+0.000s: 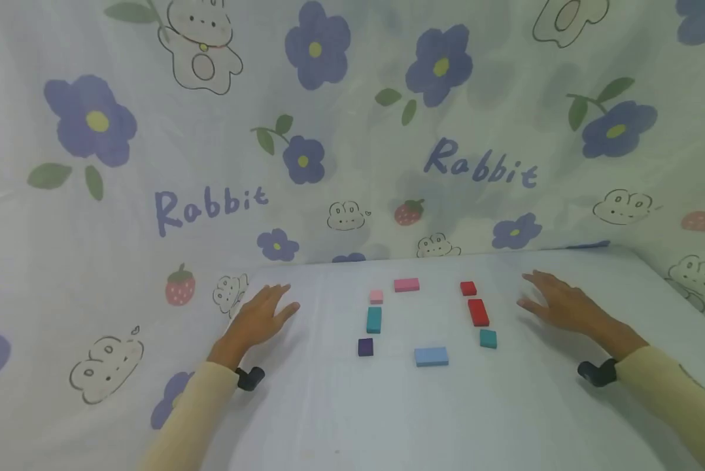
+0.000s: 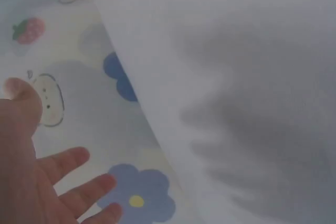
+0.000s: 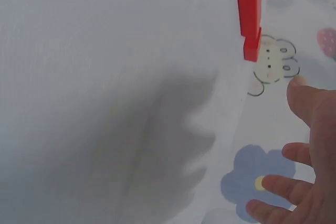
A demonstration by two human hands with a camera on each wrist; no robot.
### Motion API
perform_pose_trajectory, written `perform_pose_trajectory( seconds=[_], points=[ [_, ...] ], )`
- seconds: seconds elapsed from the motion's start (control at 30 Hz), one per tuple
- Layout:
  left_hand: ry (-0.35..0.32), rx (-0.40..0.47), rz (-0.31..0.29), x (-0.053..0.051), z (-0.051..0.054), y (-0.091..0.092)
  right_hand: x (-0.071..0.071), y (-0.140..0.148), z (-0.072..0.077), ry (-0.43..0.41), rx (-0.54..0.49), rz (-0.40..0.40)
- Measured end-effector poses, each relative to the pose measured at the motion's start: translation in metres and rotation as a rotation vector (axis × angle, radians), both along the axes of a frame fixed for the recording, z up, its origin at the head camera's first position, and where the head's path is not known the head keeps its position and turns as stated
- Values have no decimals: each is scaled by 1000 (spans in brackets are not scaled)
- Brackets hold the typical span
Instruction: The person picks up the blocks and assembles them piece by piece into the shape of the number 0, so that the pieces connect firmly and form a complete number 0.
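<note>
Pale-yellow sleeves [image 1: 192,412] lead to my left grip [image 1: 257,320] and right grip [image 1: 571,310], both hovering, fingers spread; between them, a teal rectangular block [image 1: 374,320] and red rectangular block [image 1: 479,313] lie on the white tabletop [image 1: 399,418].

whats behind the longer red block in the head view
Behind the longer red block sits the small red block, then white tabletop, then the printed cloth. Whatever is under the longer red block is covered.

Smooth-faced, a red block [image 1: 479,313] and a light blue block [image 1: 431,356] lie on a white tabletop [image 1: 341,418] of dull, even finish, before a faintly creased, cloth-like backdrop [image 1: 364,111]; cream sleeves [image 1: 190,409] look matt fabric
</note>
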State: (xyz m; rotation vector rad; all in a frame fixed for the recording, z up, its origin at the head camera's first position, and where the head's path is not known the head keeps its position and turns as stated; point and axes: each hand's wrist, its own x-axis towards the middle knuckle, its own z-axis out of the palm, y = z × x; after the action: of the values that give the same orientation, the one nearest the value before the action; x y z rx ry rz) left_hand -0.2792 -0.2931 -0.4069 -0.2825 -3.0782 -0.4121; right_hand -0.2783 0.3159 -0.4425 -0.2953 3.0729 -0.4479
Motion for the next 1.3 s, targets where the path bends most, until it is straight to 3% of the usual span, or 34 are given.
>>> perform_pose_trajectory(
  seconds=[0.23, 0.5, 0.7, 0.87, 1.0, 1.13, 1.3],
  points=[
    [31, 63, -50, 8, -5, 14, 10, -14, -1, 83, -4, 65],
    [-6, 130, -139, 21, -6, 43, 21, -44, 9, 175, -55, 144],
    [-56, 174, -209, 29, -6, 68, 28, -74, 16, 115, -122, 182],
    [-112, 213, -252, 28, -10, 83, 32, -93, 20, 110, -176, 234],
    [-154, 227, -305, 25, -20, 91, 37, -105, 17, 96, -207, 298],
    [-192, 237, -343, 24, -33, 97, 41, -119, 10, -14, -263, 365],
    [-211, 261, -324, 25, -48, 103, 44, -133, -1, -100, -293, 421]
  ],
)
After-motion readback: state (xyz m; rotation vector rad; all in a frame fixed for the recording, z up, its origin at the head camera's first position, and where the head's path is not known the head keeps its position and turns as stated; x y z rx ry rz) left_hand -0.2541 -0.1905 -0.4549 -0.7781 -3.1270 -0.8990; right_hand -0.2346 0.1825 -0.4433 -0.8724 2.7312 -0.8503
